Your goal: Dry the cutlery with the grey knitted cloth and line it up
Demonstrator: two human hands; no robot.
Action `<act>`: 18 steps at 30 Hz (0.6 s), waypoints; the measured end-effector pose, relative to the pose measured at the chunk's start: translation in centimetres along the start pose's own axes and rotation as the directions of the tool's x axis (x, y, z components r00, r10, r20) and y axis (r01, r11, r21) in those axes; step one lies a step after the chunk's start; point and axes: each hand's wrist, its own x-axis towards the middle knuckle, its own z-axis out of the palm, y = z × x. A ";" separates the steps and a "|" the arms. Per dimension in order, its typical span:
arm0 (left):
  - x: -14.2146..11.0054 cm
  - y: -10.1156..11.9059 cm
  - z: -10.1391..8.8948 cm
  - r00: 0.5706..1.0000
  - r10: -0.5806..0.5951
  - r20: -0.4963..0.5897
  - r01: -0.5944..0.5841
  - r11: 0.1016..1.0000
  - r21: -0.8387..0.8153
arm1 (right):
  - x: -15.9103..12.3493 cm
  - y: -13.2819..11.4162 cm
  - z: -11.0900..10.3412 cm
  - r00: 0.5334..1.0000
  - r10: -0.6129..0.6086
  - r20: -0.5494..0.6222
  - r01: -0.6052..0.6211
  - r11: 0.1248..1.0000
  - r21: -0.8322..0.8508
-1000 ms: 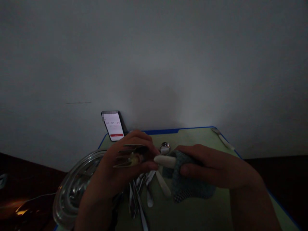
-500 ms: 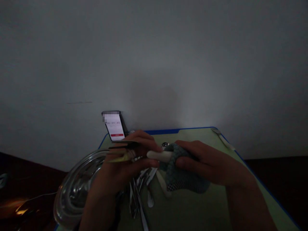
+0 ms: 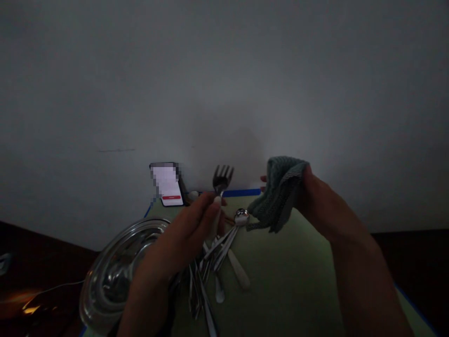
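Near the middle of the head view my left hand is closed round the pale handle of a fork, its metal tines pointing up. To the right, my right hand grips a folded grey-green cloth, held up apart from the fork. Below my hands lies a pile of metal cutlery, with a spoon at its far end and a pale handle sticking out to the right. My left hand and forearm hide part of the pile.
A shiny metal bowl stands at the left of the greenish, blue-edged table. A phone with a lit screen leans against the grey wall behind. A thin cable runs at the far left.
The cloth has come off the fork's handle and moved up and right with my right hand. The fork has turned from tines left to tines up, now held by its handle.
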 end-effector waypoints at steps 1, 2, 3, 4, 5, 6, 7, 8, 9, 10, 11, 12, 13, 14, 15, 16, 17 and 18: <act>0.1 0.0 0.0 0.999 -0.036 -0.003 0.037 0.996 0.077 | 0.2 0.1 0.2 1.000 0.025 0.004 -0.025 0.996 0.080; 0.1 0.0 0.0 0.998 -0.057 -0.015 0.058 0.989 0.137 | 0.4 0.1 0.3 0.999 0.045 0.012 -0.047 0.989 0.143; 0.1 0.0 0.0 0.998 -0.066 -0.025 0.069 0.980 0.187 | 0.6 0.1 0.5 0.998 0.056 0.016 -0.058 0.979 0.194; 0.1 0.0 -0.1 0.997 -0.063 -0.034 0.069 0.971 0.228 | 0.8 0.1 0.7 0.998 0.064 0.015 -0.066 0.969 0.239; 0.0 0.0 -0.3 0.998 -0.053 -0.039 0.061 0.963 0.263 | 1.1 0.1 0.8 0.997 0.075 0.013 -0.075 0.958 0.277; -0.1 0.1 -0.4 0.998 -0.039 -0.045 0.050 0.957 0.287 | 1.3 0.2 0.8 0.996 0.090 0.017 -0.091 0.947 0.309; -0.3 0.2 -0.6 0.998 -0.025 -0.056 0.040 0.954 0.298 | 1.6 0.3 0.8 0.994 0.109 0.024 -0.111 0.935 0.338; -0.4 0.5 -0.7 0.997 -0.014 -0.069 0.034 0.955 0.294 | 1.8 0.5 0.7 0.991 0.127 0.045 -0.135 0.922 0.364; -0.6 0.7 -0.8 0.997 -0.009 -0.081 0.031 0.960 0.278 | 2.0 0.7 0.7 0.988 0.139 0.074 -0.157 0.907 0.390; -0.7 1.0 -0.8 0.996 -0.005 -0.086 0.028 0.966 0.258 | 2.2 1.0 0.6 0.983 0.144 0.111 -0.177 0.893 0.413; -0.9 1.3 -0.8 0.996 -0.002 -0.084 0.022 0.971 0.240 | 2.3 1.2 0.6 0.978 0.144 0.151 -0.196 0.881 0.431; -0.9 1.6 -0.8 0.997 0.007 -0.079 0.012 0.973 0.230 | 2.3 1.4 0.6 0.972 0.143 0.188 -0.214 0.871 0.443; -1.0 1.9 -0.7 0.997 0.017 -0.075 0.001 0.974 0.229 | 2.3 1.5 0.7 0.966 0.141 0.217 -0.227 0.866 0.446; -1.0 2.0 -0.7 0.997 0.026 -0.073 -0.009 0.973 0.232 | 2.3 1.6 0.8 0.961 0.140 0.237 -0.235 0.866 0.441; -1.0 2.1 -0.6 0.997 0.033 -0.075 -0.014 0.971 0.238 | 2.2 1.6 1.0 0.959 0.136 0.250 -0.235 0.872 0.428; -1.0 2.2 -0.6 0.996 0.035 -0.084 -0.013 0.970 0.243 | 2.1 1.5 1.2 0.957 0.126 0.261 -0.228 0.883 0.411; -1.0 2.1 -0.7 0.994 0.038 -0.100 -0.012 0.968 0.250 | 2.0 1.4 1.4 0.956 0.110 0.271 -0.215 0.894 0.394; -1.0 2.1 -0.8 0.992 0.044 -0.121 -0.011 0.966 0.260 | 1.8 1.3 1.6 0.955 0.089 0.285 -0.197 0.903 0.381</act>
